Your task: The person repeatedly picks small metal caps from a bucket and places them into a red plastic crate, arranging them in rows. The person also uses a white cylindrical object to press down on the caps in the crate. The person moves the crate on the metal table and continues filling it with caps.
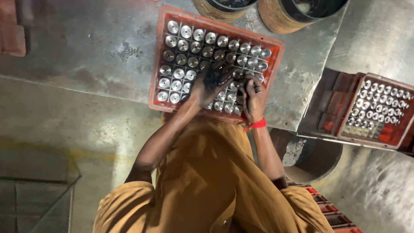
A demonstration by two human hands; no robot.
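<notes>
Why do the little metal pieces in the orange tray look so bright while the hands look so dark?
In the head view, overhead light glints off the round metal parts in the orange tray; the left hand and right hand sit in shadow, their fingers slightly blurred; the steel table shows dull glare; the floor at left stays dim.

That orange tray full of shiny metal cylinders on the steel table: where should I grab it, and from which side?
Grip the orange tray by its raised outer rim, at the two short sides, coming in from outside. The metal cylinders fill nearly every cell, so there is probably no hold inside. Left hand and right hand rest on the parts at the near edge; both short rims are exposed.
</notes>
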